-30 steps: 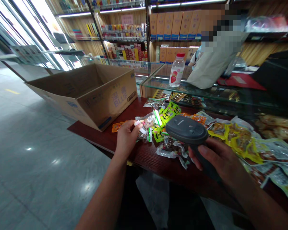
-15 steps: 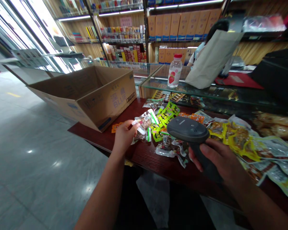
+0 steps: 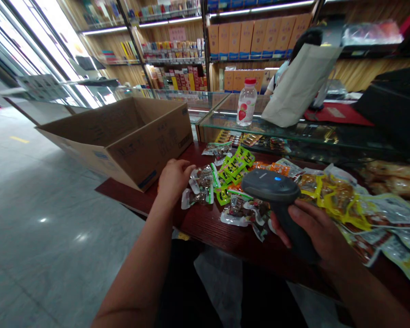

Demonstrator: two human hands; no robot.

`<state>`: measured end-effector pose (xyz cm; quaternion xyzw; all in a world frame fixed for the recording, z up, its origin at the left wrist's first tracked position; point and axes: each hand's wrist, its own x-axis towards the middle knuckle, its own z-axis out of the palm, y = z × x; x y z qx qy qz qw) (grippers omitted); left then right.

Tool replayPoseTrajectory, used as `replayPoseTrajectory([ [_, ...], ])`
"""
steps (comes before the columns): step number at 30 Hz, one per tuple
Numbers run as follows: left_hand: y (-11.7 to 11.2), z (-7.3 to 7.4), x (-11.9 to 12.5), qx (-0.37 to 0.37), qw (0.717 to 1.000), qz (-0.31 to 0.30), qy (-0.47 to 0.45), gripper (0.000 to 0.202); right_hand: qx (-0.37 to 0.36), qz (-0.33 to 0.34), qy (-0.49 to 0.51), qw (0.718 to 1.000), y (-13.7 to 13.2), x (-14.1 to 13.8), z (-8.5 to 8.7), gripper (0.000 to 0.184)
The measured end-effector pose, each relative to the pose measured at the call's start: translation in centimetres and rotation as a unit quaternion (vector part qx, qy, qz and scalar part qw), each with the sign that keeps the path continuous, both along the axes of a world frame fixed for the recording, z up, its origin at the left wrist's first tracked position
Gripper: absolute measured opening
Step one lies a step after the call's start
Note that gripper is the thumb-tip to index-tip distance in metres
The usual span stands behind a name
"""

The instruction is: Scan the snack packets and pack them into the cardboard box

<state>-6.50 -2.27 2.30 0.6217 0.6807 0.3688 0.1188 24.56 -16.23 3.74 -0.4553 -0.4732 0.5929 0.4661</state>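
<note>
In my right hand [image 3: 316, 228] is a dark grey barcode scanner [image 3: 271, 186], gripped by its handle, with a small blue light lit on top. My left hand [image 3: 173, 180] rests low over the dark red tabletop, left of clear packets [image 3: 202, 178] of brown food with green-striped tops. Its fingertips are mostly hidden behind the hand, so their hold cannot be made out. Lime green packets [image 3: 237, 166] lie behind the scanner. More clear vacuum packets [image 3: 239, 212] sit in front of it, and orange packets [image 3: 276, 169] show beyond.
An open cardboard box [image 3: 150, 150] stands at the left. Yellow-edged food packets [image 3: 338, 196] pile up at the right. Behind runs a glass counter [image 3: 222, 119] with a red-capped bottle [image 3: 247, 104] and a paper bag [image 3: 302, 86]. A person [image 3: 280, 75] is partly hidden behind the bag.
My left hand has let go of a clear packet, which now lies on the others, and has shifted slightly left. The scanner's blue light has come on.
</note>
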Motion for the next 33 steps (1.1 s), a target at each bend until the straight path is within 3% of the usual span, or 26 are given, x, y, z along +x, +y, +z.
replayPoseTrajectory([
  [2, 2.7, 0.4, 1.0, -0.001, 0.997, -0.039, 0.065, 0.021, -0.010, -0.006, 0.007, 1.000, 0.2, 0.1, -0.1, 0.040],
  [4, 5.6, 0.5, 2.5, -0.048, 0.990, -0.080, 0.103, 0.022, -0.011, -0.005, 0.009, 1.000, 0.3, 0.2, -0.3, 0.042],
  [8, 10.3, -0.2, 5.6, -0.110, 0.985, -0.057, 0.117, 0.035, -0.004, -0.005, 0.007, 1.000, 0.3, 0.5, -0.7, 0.042],
  [11, 12.1, -1.0, 6.9, -0.121, 0.991, -0.017, 0.058, 0.061, -0.015, -0.015, 0.006, 1.000, 0.1, 0.7, -0.9, 0.040],
  [15, 13.0, -2.1, 7.2, -0.139, 0.990, -0.016, -0.015, 0.045, -0.024, -0.041, 0.028, 0.999, -0.1, 1.2, -1.1, 0.037],
  [19, 12.7, -2.4, 7.0, -0.117, 0.988, -0.030, -0.101, 0.024, -0.018, -0.030, 0.016, 0.999, 0.1, 1.9, -1.5, 0.036],
  [24, 10.4, -1.2, 6.6, -0.053, 0.974, -0.061, -0.210, 0.014, -0.016, -0.054, 0.029, 0.998, 0.0, 1.5, -1.4, 0.036],
  [28, 6.9, 0.0, 6.1, 0.015, 0.930, -0.114, -0.349, 0.015, -0.015, -0.078, 0.052, 0.996, -0.3, 0.9, -1.2, 0.032],
  [33, 2.1, 0.8, 5.7, -0.056, 0.882, -0.081, -0.461, 0.019, 0.005, -0.067, 0.046, 0.997, -0.3, 1.5, -1.7, 0.037],
])
